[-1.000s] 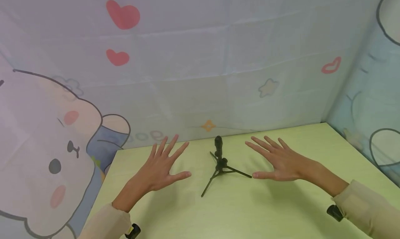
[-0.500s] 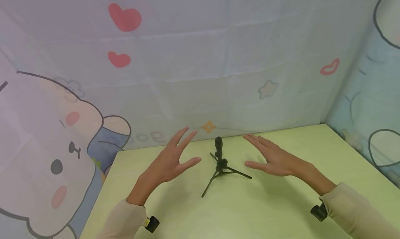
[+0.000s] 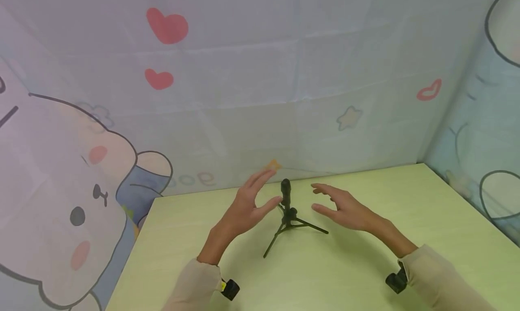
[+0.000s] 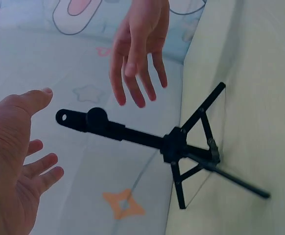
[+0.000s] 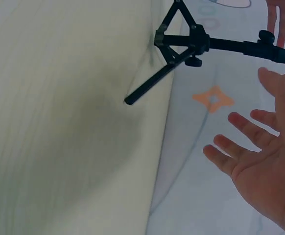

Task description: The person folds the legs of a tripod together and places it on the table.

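A small black tripod stand stands upright on the pale green table, its legs spread and a short column rising from the hub. In the left wrist view the tripod's column shows a knob and a flat end with a hole. My left hand hovers just left of the column, thumb and fingers apart, holding nothing. On the other side my right hand is in the air, fingers slightly bent and holding nothing. The right wrist view shows the tripod apart from the right hand.
Behind the table hangs a pale cloth with printed hearts and a cartoon animal at left. Another printed cloth closes off the right side. A black wrist device is worn at the left cuff, another device at the right.
Both hands have moved inward toward the tripod, the left to the right and the right to the left. Their spread fingers have drawn closer together. The tripod stays in place.
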Demonstrator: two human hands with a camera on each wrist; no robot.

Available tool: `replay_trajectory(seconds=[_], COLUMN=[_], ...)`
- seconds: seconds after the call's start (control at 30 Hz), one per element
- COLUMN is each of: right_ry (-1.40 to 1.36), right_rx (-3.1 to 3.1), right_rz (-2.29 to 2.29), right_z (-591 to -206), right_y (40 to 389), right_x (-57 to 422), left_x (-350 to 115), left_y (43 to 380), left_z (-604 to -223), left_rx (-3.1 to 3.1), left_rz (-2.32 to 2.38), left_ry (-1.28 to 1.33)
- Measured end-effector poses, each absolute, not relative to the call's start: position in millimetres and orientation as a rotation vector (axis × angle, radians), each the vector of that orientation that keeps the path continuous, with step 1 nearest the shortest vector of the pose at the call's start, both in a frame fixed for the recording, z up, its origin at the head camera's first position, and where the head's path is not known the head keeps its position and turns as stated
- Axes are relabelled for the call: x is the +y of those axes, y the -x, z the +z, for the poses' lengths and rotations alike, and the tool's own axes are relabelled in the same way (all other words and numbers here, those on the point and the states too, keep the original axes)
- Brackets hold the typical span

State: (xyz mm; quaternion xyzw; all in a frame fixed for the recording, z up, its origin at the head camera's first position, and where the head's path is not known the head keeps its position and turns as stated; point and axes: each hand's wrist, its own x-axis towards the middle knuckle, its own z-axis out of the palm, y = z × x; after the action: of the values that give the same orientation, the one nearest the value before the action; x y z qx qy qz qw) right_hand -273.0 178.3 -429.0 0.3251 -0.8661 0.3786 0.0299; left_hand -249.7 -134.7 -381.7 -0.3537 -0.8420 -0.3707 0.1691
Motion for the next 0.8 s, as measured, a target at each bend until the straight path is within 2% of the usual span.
replay_trajectory(seconds=[0.33, 0.8], right_ry=[-1.116, -1.234], right_rx=[-2.677, -2.688], right_rz=[1.189, 1.173], right_z=[-450.6, -468.2], right_y=[273.5, 273.5], right_x=[161.8, 153.6], left_x=[-109.0, -99.1], left_y=[258.2, 263.5], left_z=[-400.9, -413.7], left_rx=[-2.298, -2.210], left_rz=[-1.196, -1.275], left_ry=[1.057, 1.043])
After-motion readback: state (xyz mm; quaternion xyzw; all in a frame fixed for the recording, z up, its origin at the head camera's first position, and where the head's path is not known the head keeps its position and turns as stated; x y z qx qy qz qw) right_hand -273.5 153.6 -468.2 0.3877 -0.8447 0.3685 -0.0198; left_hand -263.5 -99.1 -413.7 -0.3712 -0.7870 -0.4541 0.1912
